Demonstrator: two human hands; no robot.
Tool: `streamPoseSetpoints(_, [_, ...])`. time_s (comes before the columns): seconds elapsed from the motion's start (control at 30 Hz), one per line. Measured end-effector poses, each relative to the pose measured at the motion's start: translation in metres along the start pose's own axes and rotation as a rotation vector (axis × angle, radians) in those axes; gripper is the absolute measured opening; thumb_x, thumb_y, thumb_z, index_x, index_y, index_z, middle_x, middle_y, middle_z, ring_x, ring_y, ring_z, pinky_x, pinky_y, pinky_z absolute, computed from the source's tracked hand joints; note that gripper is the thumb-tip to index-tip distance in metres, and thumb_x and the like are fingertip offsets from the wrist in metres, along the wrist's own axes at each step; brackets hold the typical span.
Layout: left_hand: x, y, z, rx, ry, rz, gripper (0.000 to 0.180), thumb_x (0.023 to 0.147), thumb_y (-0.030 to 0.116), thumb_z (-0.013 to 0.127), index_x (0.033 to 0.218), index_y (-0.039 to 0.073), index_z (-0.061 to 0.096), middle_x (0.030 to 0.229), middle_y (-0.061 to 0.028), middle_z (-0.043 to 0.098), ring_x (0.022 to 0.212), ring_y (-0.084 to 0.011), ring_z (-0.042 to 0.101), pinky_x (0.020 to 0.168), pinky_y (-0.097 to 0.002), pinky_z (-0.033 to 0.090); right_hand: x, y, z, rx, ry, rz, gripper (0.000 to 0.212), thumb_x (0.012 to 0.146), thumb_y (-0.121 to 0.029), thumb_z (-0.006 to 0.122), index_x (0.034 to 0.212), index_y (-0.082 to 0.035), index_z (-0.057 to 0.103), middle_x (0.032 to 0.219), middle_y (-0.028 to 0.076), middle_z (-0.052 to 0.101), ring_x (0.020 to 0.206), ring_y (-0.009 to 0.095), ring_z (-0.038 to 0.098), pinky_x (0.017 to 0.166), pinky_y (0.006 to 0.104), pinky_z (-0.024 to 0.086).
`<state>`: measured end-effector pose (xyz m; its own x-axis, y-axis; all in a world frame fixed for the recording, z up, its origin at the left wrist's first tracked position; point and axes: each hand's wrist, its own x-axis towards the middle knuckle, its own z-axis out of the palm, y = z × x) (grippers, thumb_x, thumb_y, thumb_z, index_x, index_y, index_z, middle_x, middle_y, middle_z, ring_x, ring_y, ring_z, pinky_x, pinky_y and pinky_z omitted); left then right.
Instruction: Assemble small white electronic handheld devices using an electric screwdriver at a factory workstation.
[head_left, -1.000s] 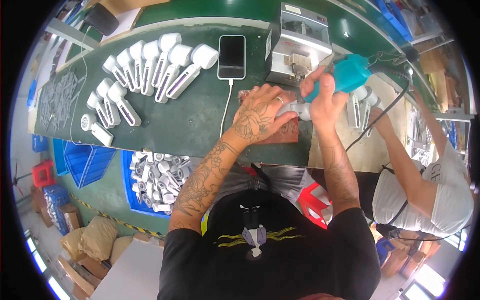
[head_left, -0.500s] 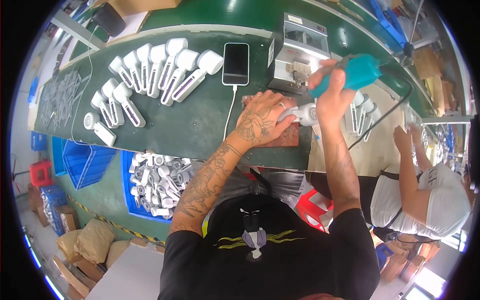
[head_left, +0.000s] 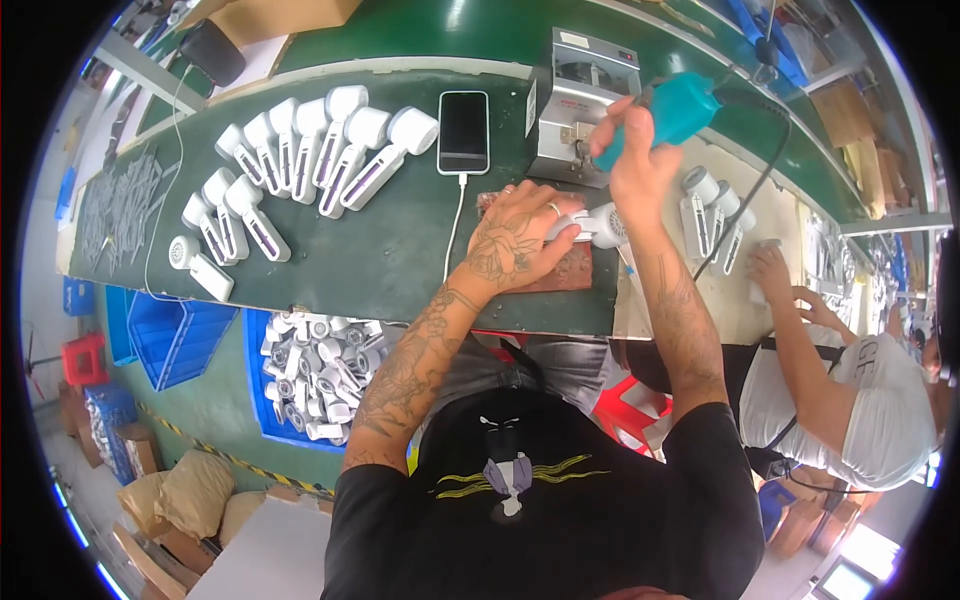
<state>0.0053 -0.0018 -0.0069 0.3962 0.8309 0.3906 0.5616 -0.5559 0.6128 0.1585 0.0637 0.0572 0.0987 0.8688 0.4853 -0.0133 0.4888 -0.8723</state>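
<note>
My left hand (head_left: 518, 235), a ring on one finger, is closed over a white handheld fan (head_left: 606, 226) and keeps it down on a reddish-brown pad (head_left: 550, 277). The fan's round head sticks out to the right of my fingers; its handle is mostly hidden under them. In my right hand (head_left: 640, 165) is a teal corded electric screwdriver (head_left: 672, 112), raised above and beyond the fan head. Its tip cannot be made out. Just past the pad stands a grey metal machine (head_left: 590, 95). A phone (head_left: 464, 132) with a white cable lies left of it.
Several white fans (head_left: 322, 150) are lined up on the green bench at the left, near a heap of grey strips (head_left: 125, 205). Below the bench edge sits a blue bin (head_left: 262, 400) full of white parts. More fans (head_left: 712, 212) and a co-worker's hands (head_left: 775, 280) are at the right.
My right hand and the screwdriver have moved left and slightly farther away. My left hand stays on the fan. The co-worker's hands have shifted toward the bench, a white thing now by them.
</note>
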Motion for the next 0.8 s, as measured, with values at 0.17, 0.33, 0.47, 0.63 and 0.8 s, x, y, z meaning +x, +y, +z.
streamPoseSetpoints(0.17, [0.004,0.003,0.000,-0.010,-0.004,0.002,0.035,0.092,0.030,0.064,0.123,0.015,0.068,0.107,-0.0093,0.065,0.103,-0.0339,0.058,0.093,-0.0476,0.046,-0.032,-0.030,-0.019,0.050,0.065,0.101,0.036,0.102,-0.034,0.061,0.101,0.002,0.061,0.069,0.004,0.058,0.060,0.013,0.058,0.054,0.0276,0.045])
streamPoseSetpoints(0.33, [0.003,0.002,0.001,0.001,-0.009,-0.022,0.035,0.092,0.033,0.062,0.118,0.010,0.069,0.111,-0.0103,0.065,0.108,-0.0322,0.058,0.104,-0.0487,0.042,-0.049,-0.028,-0.028,0.117,0.007,0.126,0.042,0.101,-0.037,0.063,0.103,0.005,0.058,0.070,0.007,0.058,0.059,0.015,0.058,0.054,0.0295,0.047])
streamPoseSetpoints(0.47, [-0.001,0.002,0.002,0.046,0.031,-0.018,0.035,0.093,0.034,0.062,0.115,0.009,0.070,0.113,-0.0106,0.065,0.108,-0.0325,0.058,0.105,-0.0490,0.042,-0.053,-0.019,-0.028,0.150,0.046,0.120,0.043,0.101,-0.038,0.063,0.101,0.005,0.057,0.069,0.007,0.057,0.060,0.016,0.058,0.055,0.0294,0.047])
streamPoseSetpoints(0.63, [0.004,0.006,0.001,-0.010,-0.047,-0.040,0.033,0.093,0.033,0.062,0.114,0.008,0.070,0.113,-0.0101,0.064,0.108,-0.0319,0.057,0.102,-0.0484,0.043,-0.057,-0.012,-0.034,0.105,0.011,0.133,0.048,0.100,-0.045,0.061,0.100,0.003,0.054,0.069,0.008,0.055,0.061,0.018,0.056,0.057,0.0316,0.046])
streamPoseSetpoints(0.8, [0.005,0.006,0.001,0.055,-0.021,0.007,0.031,0.093,0.031,0.062,0.113,0.008,0.069,0.117,-0.0083,0.063,0.110,-0.0306,0.056,0.101,-0.0483,0.043,-0.058,-0.010,-0.032,0.092,-0.021,0.147,0.051,0.101,-0.049,0.058,0.097,0.001,0.051,0.070,0.009,0.054,0.062,0.020,0.055,0.058,0.0340,0.046])
